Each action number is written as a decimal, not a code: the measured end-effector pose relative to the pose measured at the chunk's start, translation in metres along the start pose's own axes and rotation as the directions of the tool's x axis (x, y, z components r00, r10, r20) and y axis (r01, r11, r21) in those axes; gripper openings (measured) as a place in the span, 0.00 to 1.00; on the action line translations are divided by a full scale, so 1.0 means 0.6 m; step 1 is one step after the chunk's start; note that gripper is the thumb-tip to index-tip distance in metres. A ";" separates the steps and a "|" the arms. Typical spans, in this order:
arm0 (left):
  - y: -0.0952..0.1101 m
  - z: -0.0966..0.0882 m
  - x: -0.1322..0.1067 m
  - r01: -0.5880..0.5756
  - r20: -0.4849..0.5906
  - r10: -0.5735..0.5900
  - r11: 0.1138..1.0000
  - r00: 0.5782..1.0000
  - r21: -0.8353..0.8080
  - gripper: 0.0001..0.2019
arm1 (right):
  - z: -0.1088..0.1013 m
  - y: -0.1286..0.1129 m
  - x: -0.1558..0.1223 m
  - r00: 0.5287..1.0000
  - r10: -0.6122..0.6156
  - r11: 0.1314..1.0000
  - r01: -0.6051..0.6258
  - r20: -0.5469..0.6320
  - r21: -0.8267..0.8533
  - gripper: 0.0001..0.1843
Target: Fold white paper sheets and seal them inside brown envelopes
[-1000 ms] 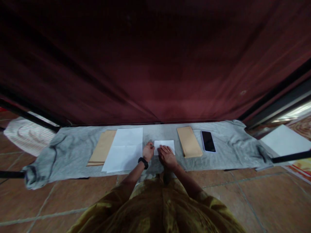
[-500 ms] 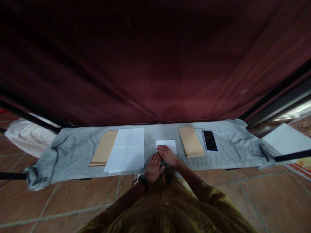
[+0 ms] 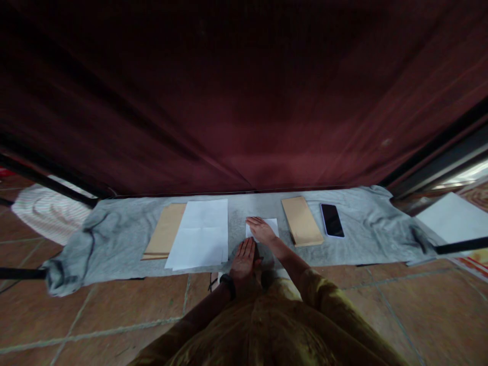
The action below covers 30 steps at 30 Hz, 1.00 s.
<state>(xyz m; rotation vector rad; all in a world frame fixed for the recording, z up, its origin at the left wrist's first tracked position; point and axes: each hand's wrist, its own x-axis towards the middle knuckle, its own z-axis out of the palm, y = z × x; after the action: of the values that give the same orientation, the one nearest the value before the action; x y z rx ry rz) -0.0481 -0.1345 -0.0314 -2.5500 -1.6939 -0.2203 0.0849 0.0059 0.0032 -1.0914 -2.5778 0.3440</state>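
Observation:
A small folded white paper lies on the grey cloth spread over the floor. My right hand rests flat on it, fingers stretched out, covering its left part. My left hand, with a black band on the wrist, lies flat and open on the cloth just in front of the folded paper, holding nothing. To the left is a stack of white sheets, partly lying over a brown envelope.
A second brown envelope and a black phone lie to the right on the cloth. A dark red curtain hangs behind. A white sheet sits at far right, striped fabric at far left, and black bars cross both sides.
My left hand has drawn back from the folded paper's left edge toward me and now lies flat. My right hand has slid forward onto the paper.

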 end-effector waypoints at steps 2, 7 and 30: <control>0.001 -0.003 0.000 0.008 0.005 -0.008 1.000 1.000 -0.012 0.33 | 0.002 -0.003 -0.004 1.000 0.019 1.000 -0.019 -0.020 0.012 0.22; 0.001 -0.016 0.001 0.027 0.025 -0.025 0.998 0.999 -0.050 0.31 | 0.017 -0.017 -0.062 0.992 0.074 0.995 -0.066 -0.103 0.074 0.22; 0.028 -0.047 -0.002 0.196 0.066 -0.193 0.980 0.979 -0.046 0.33 | -0.029 0.008 -0.254 0.994 0.096 0.991 -0.101 -0.059 -0.085 0.29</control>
<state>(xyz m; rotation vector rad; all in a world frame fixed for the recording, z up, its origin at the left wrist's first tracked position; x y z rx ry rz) -0.0352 -0.1458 -0.0032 -2.4492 -1.9875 -0.2019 0.1950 -0.1000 -0.0123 -1.2442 -2.5177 0.2222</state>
